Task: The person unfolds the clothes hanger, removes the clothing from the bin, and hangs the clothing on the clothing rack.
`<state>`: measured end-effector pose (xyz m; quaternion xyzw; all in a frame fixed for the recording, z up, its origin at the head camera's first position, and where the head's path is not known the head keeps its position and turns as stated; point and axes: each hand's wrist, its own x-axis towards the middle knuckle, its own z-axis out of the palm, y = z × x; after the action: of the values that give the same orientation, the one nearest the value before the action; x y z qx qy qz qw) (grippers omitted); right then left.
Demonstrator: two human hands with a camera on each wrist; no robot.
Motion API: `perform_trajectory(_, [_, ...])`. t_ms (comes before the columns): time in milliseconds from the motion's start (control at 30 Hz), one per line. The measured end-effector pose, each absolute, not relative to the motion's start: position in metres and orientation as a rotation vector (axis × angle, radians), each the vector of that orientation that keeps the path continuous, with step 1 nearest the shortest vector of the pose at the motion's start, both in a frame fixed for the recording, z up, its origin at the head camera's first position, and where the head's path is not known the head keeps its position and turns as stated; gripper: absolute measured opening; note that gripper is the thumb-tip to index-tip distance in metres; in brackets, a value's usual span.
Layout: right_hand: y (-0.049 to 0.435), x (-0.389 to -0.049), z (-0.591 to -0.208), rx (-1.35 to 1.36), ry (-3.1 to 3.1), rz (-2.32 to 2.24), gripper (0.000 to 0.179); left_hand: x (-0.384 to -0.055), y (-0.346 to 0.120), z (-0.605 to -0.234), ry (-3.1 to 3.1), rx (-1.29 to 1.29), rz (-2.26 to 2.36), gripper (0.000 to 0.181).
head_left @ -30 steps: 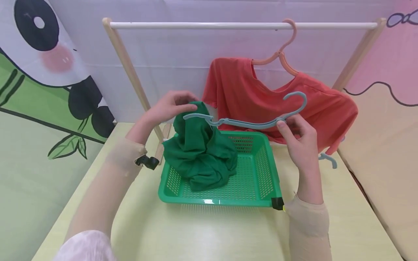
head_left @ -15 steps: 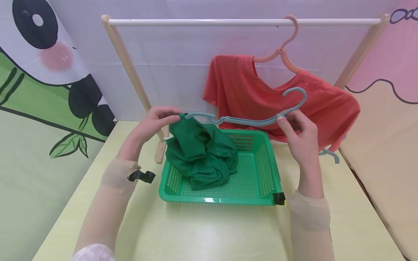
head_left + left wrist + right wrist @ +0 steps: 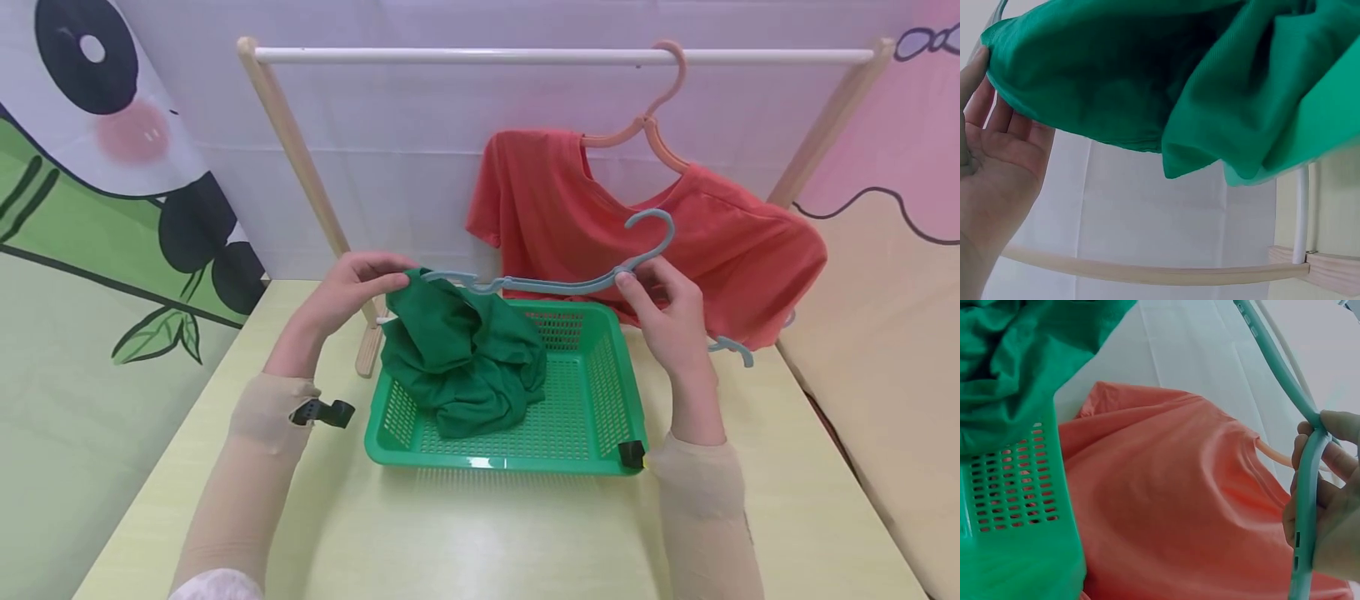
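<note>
In the head view my left hand (image 3: 352,287) pinches the top edge of a crumpled green garment (image 3: 480,383), most of which lies in the left part of a green basket (image 3: 502,464). My right hand (image 3: 667,321) grips a light blue clothes hanger (image 3: 558,287) just below its hook. The hanger's far end reaches the green cloth beside my left fingertips; whether it is inside the cloth I cannot tell. Up close, the left wrist view has thumb and fingers on the cloth's edge (image 3: 1054,69). In the right wrist view, fingers wrap the hanger joint (image 3: 1316,425).
Behind the basket stands a rack with a white rail (image 3: 450,56) and wooden posts. A red T-shirt (image 3: 570,200) hangs from it on an orange hanger (image 3: 660,142). The other end of the blue hanger (image 3: 733,347) shows right of my right wrist. A pale table (image 3: 480,542) lies underneath.
My left hand has moved left and down, drawing the cloth's edge with it. My right hand has shifted the hanger slightly left, bringing its end over the cloth's edge.
</note>
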<state>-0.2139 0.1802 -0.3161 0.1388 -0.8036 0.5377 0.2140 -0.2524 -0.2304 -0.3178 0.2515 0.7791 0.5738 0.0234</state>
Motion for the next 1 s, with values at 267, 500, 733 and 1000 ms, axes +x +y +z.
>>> perform_trajectory(267, [0.173, -0.215, -0.322, 0.438, -2.242, 1.467, 0.02, -0.246, -0.217, -0.311, 2.455, 0.748, 1.692, 0.03])
perform_trajectory(500, [0.164, -0.214, -0.32, 0.454, -2.24, 1.471, 0.016, -0.243, -0.196, -0.302, 2.583, 0.804, 1.55, 0.027])
perform_trajectory(733, [0.166, -0.214, -0.322, 0.435, -2.22, 1.464, 0.015, -0.241, -0.188, -0.298, 2.738, 0.885, 1.469, 0.022])
perform_trajectory(1000, [0.172, -0.216, -0.319, 0.474, -2.157, 1.472, 0.013, -0.237, -0.193, -0.292, 2.75, 1.004, 1.409, 0.017])
